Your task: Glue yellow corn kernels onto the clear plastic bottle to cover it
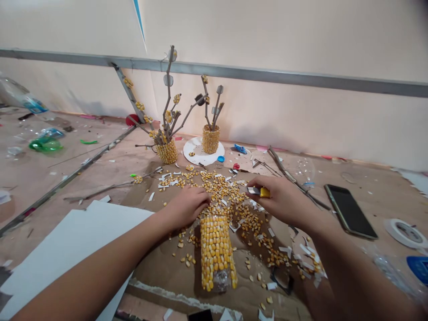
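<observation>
My right hand [279, 198] is closed around a yellow utility knife [264, 192], its short metal blade pointing left above the scattered kernels. Over the loose corn kernels [217, 187] on the cardboard rests my left hand [189, 203], fingers curled and bent down; their tips are partly hidden, so anything pinched there cannot be made out. Just below it lies a clear plastic bottle piece covered in rows of kernels [216, 245], with a bare patch of plastic [222, 280] at its near end. Small white scraps [164, 183] are mixed among the kernels.
Two kernel-covered pots [167, 151] with twigs stand at the back, one on a white disc [190, 154]. White sheets [83, 238] lie left. On the right are a phone [351, 211], a tape roll [406, 232] and a stick [290, 174]. Bottle pieces [47, 141] lie far left.
</observation>
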